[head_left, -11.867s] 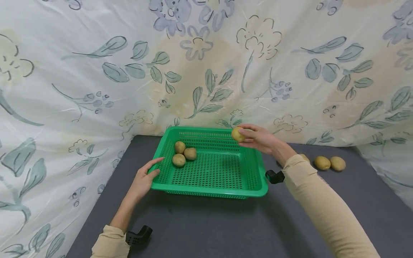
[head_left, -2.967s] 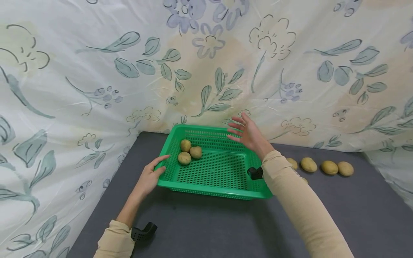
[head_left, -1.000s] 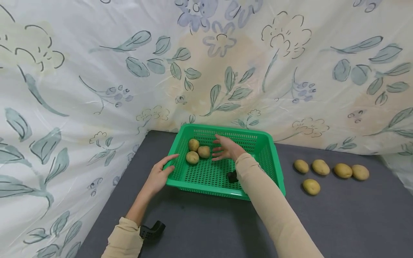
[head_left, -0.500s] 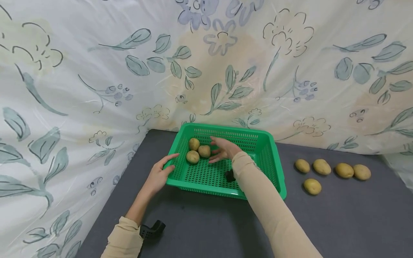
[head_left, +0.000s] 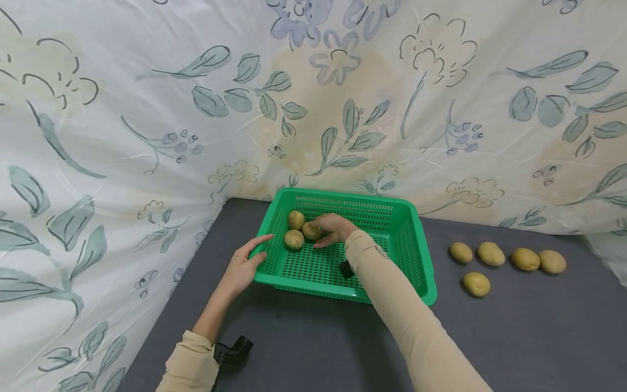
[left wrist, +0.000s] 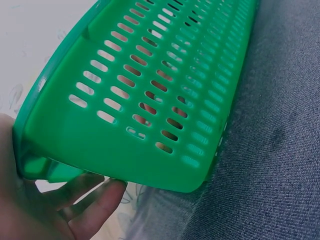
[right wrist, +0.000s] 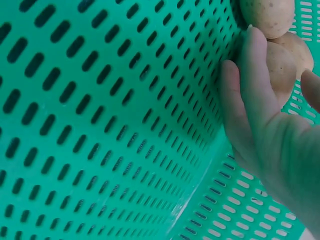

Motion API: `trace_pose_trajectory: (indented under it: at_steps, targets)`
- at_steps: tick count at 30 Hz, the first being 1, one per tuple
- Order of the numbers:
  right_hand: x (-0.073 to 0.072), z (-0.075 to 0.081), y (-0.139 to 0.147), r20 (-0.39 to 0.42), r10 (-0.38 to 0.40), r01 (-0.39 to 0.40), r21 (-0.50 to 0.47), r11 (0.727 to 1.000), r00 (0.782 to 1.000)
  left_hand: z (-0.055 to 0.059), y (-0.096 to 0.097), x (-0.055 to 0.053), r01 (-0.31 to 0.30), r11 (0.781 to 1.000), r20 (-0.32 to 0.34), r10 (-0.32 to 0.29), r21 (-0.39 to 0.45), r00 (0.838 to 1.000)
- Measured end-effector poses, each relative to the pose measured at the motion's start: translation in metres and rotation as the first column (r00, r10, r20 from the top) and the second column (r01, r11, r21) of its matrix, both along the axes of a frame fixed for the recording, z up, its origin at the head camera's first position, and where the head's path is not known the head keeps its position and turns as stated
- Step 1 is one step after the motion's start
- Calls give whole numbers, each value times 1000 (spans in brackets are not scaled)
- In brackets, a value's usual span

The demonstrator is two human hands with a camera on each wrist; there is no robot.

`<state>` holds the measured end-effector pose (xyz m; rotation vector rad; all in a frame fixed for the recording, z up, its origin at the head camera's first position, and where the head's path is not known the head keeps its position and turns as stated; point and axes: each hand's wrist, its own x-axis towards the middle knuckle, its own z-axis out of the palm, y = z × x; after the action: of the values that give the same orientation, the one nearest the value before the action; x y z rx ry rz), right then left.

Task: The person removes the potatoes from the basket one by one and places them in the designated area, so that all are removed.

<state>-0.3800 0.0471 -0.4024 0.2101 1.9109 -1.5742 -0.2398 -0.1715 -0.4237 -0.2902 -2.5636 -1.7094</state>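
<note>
A green perforated plastic basket [head_left: 338,292] stands on the table, holding three potatoes grouped near its left wall. My left hand [head_left: 243,267] grips the left rim; in the left wrist view its fingers [left wrist: 102,205] bend under that rim. Inside the basket, my right hand [head_left: 334,226] is at the rightmost potato [head_left: 312,231]. Its fingers [right wrist: 257,75] extend along one side, while the thumb [right wrist: 311,89] stands on the other, slightly apart from it. Behind and in front of it, to the left, lie the other potatoes, one [head_left: 296,220] at the back and one [head_left: 294,239] nearer.
Several more potatoes lie on the dark table [head_left: 539,326] right of the basket: a row including one potato [head_left: 491,254], plus a single potato [head_left: 477,284] nearer me. A floral sheet [head_left: 382,98] hangs behind and at the left. Black wrist mounts [head_left: 234,351] sit on both wrists.
Twelve seconds ago my right hand held a potato above the basket. It was empty three seconds ago, then came down and left to the rightmost potato inside. The left hand kept its grip.
</note>
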Motion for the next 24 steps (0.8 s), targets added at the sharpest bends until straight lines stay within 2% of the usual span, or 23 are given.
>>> trace_pose_trajectory:
  at_steps: [10,24]
  targets:
    - [8,8,-4,-21,14,-13,73,997,1000,2,1,0,-5,1000,11,5,4,1000]
    - [5,6,-6,-54,90,-81,157,984,995,1,1,0,-17,1000,3,17,-8,1000]
